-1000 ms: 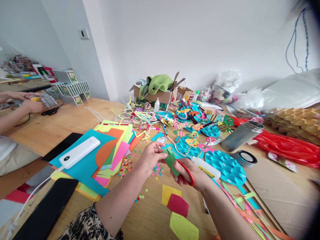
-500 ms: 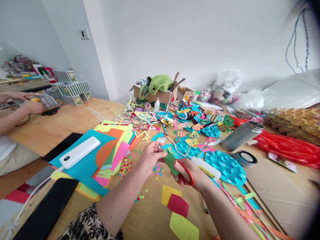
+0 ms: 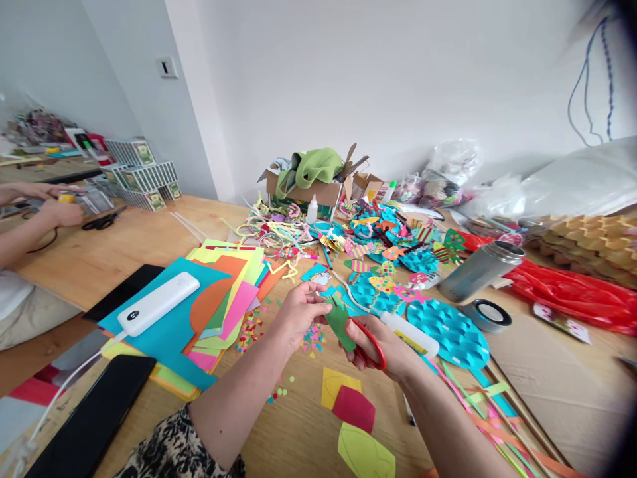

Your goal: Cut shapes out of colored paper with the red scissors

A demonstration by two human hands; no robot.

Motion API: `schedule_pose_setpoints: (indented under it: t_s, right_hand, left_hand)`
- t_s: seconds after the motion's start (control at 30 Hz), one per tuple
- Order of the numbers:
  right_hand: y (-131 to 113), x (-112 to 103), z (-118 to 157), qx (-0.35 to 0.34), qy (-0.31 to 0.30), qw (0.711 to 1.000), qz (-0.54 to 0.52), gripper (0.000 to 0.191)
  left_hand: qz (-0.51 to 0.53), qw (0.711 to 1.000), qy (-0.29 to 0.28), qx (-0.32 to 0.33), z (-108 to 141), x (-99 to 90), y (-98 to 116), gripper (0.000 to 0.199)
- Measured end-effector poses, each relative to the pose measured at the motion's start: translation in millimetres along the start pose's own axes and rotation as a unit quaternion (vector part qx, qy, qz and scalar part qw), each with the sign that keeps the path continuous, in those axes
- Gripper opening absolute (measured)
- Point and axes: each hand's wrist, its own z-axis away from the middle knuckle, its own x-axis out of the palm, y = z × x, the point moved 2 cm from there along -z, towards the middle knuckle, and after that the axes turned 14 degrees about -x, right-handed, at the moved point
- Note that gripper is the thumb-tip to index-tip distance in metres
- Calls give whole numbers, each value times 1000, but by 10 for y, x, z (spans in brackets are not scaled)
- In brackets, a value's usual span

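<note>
Between my two hands is a small piece of green paper [image 3: 339, 324]. My left hand [image 3: 304, 312] pinches its upper left end between thumb and fingers. The red-handled scissors [image 3: 374, 346] are in my right hand [image 3: 374, 342], whose fingers are wrapped round the handles; the blades are largely hidden by the paper. Below my hands on the wooden table lie a yellow piece [image 3: 334, 385], a dark red piece [image 3: 353, 408] and a lime piece [image 3: 367, 453] of paper, the lime one with drawn lines. Tiny paper scraps [image 3: 249, 333] lie left of my left wrist.
Left are stacked coloured sheets [image 3: 169, 332] with a white power bank [image 3: 160, 303], and a black phone [image 3: 94, 418]. Paper fish and blue discs [image 3: 448, 332], a glue bottle [image 3: 411, 335] and a steel flask [image 3: 482, 271] stand or lie right. Another person's hands [image 3: 64, 211] are far left.
The green paper's upper end looks more notched and spread at the scissors. My hands have hardly moved. The other person's hands have shifted slightly.
</note>
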Motion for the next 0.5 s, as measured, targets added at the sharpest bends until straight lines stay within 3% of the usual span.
schedule_pose_setpoints:
  t_s: [0.5]
  right_hand:
    - [-12,12,14,3,3,1000,12,68]
  left_hand:
    - [0,1000,-6,3,-5,-11,-5,39]
